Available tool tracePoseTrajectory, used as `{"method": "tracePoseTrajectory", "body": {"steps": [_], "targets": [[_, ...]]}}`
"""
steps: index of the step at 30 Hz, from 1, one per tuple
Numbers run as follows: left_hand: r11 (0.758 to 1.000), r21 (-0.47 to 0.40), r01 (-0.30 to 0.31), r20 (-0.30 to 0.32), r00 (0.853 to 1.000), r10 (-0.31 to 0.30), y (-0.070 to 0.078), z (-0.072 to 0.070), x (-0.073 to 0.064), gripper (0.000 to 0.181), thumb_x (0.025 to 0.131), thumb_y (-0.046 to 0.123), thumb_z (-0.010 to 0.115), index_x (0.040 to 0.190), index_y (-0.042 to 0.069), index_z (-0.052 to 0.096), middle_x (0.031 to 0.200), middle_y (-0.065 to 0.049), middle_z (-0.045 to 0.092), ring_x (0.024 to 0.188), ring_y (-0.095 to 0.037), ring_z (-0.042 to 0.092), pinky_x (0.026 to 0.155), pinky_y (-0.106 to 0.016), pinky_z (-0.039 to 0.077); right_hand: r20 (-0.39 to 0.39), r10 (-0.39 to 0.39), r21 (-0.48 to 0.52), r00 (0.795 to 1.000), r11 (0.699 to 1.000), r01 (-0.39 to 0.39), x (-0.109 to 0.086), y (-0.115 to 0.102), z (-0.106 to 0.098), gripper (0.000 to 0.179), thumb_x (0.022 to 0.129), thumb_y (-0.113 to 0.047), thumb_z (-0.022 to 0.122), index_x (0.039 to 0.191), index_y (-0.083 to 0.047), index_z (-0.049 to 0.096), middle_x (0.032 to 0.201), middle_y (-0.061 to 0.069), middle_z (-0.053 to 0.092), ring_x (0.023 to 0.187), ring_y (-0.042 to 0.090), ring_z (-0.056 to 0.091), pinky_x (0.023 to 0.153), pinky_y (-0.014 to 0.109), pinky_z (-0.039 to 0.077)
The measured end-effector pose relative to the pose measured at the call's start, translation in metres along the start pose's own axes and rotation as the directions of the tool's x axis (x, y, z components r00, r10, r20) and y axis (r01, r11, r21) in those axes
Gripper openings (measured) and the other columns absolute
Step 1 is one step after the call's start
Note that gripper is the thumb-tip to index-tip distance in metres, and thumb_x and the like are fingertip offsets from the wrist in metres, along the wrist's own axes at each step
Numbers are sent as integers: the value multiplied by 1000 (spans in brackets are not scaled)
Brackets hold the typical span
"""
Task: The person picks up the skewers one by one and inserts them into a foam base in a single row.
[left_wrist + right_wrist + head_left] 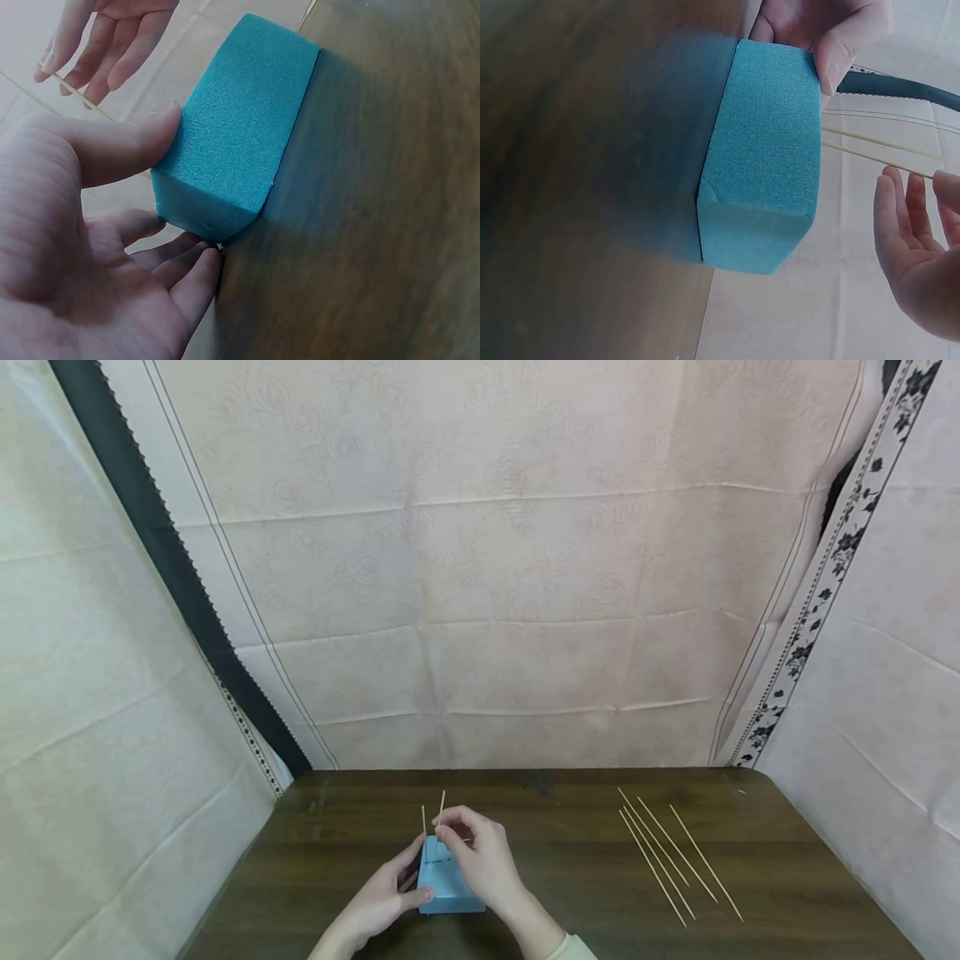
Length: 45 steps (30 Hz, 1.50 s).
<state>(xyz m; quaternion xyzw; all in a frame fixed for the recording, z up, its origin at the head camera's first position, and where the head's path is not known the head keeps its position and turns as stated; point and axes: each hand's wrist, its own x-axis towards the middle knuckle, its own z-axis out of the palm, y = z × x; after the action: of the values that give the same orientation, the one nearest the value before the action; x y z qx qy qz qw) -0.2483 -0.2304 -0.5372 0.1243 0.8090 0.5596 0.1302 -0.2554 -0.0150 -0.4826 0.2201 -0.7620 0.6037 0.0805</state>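
Note:
A light blue foam block [455,889] rests on the table, gripped from its left side by my left hand [384,893]. In the left wrist view the thumb presses the block's side while the other fingers reach around its near end. Two thin wooden sticks rise from the block's top. My right hand [483,860] pinches one stick [442,802] between thumb and fingertips. Beside it the other stick [423,818] stands upright, untouched by the right hand. Both sticks show in the right wrist view, the pinched stick [870,158] being the lower. Their bottom ends are hidden.
Several loose wooden sticks [652,860] lie slanted on the right side of the dark brown wooden table [570,877]. Pale cloth [525,568] hangs behind the table and along both sides. A dark strip [187,577] edges the cloth at left.

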Motion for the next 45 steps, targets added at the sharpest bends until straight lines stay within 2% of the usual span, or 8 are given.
{"method": "tracePoseTrajectory", "body": {"steps": [6, 18, 23, 29, 35, 45], "targets": [[1000, 3, -12, -2, 1000, 12, -2, 0, 0, 92, 99, 21, 79, 168, -4, 23, 170, -33, 24, 152, -54, 32, 119, -62, 37, 17, 9, -12, 1000, 1000, -8, -1, 0, 0, 12, 107, -24, 70, 112, -17, 77, 104, 2, 79, 94, 10, 72, 85, 26, 61], [1000, 3, -12, -11, 1000, 12, -2, 0, 1, 92, 99, 22, 79, 168, -4, 24, 171, -31, 23, 153, -54, 31, 120, -62, 36, 18, 10, -70, 1000, 998, -9, 1, 2, 0, 8, 105, -23, 72, 109, -17, 77, 101, -11, 75, 95, 9, 73, 89, 31, 63], [1000, 2, -20, -14, 1000, 20, 0, 1, 1, 93, 98, 22, 80, 167, -5, 24, 171, -32, 23, 153, -53, 30, 121, -61, 34, 27, 10, -102, 1000, 995, -7, 2, 3, -1, 8, 105, -22, 73, 108, -16, 77, 102, -11, 76, 96, 8, 73, 88, 31, 63], [1000, 18, -18, -23, 1000, 18, 6, 1, 0, 93, 98, 23, 80, 167, -5, 24, 171, -31, 23, 153, -53, 31, 121, -62, 34, 37, 16, -175, 999, 985, -10, 4, 2, -3, 7, 104, -20, 73, 107, -16, 77, 98, -10, 76, 86, 5, 71, 81, 28, 62], [1000, 24, -16, -21, 1000, 16, 5, 0, -1, 91, 99, 20, 79, 167, -6, 24, 171, -33, 23, 152, -54, 31, 119, -62, 36, 47, 30, -198, 998, 980, -20, 4, 2, -2, 7, 104, -19, 74, 104, -14, 78, 95, -11, 76, 81, 3, 69, 76, 25, 61], [1000, 2, -5, -18, 1000, 5, 1, 2, -1, 90, 100, 17, 77, 167, -6, 21, 171, -33, 21, 153, -55, 29, 120, -64, 33, 75, 15, -249, 997, 968, 4, 5, 3, -3, 5, 102, -19, 76, 101, -16, 81, 96, -9, 79, 82, 2, 71, 79, 27, 63]]}}
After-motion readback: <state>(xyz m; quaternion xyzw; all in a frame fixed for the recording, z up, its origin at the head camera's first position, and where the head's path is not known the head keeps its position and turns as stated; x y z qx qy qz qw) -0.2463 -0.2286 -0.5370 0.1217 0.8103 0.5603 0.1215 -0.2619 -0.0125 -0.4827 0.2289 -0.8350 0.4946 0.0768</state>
